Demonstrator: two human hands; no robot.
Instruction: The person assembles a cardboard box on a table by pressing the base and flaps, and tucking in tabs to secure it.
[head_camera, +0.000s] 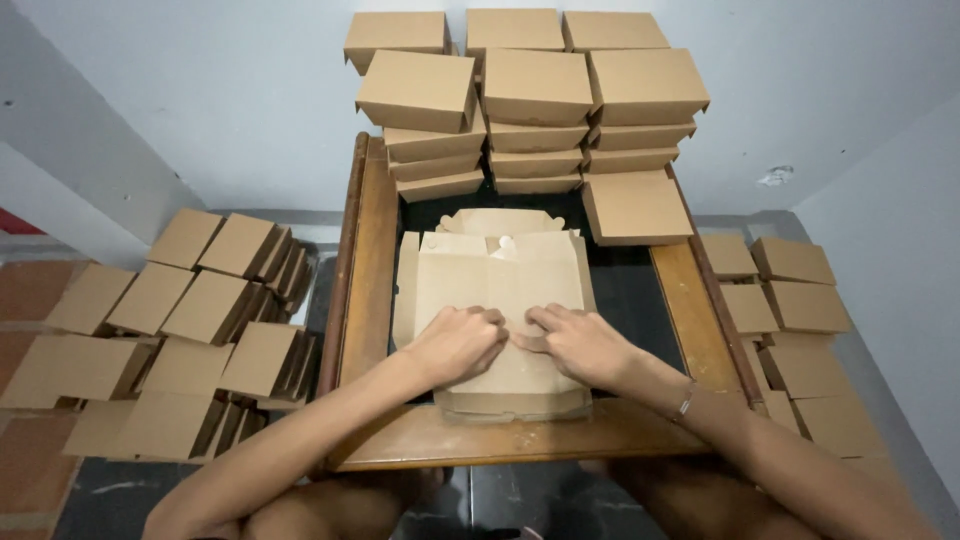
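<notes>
On the tabletop (420, 440), centred over its dark inset, lies a flat, unfolded brown cardboard blank (492, 290). Left hand (455, 345) and right hand (580, 345) both press down on its near half, fingers curled, knuckles nearly meeting, gripping nothing. Judged light, thin and stiff along panels but readily creased at score lines; edges likely to dent. Best taken at side flaps or panel edges. Finished boxes (535, 95) stand stacked at the far end; more (210, 300) lie on the floor either side.
</notes>
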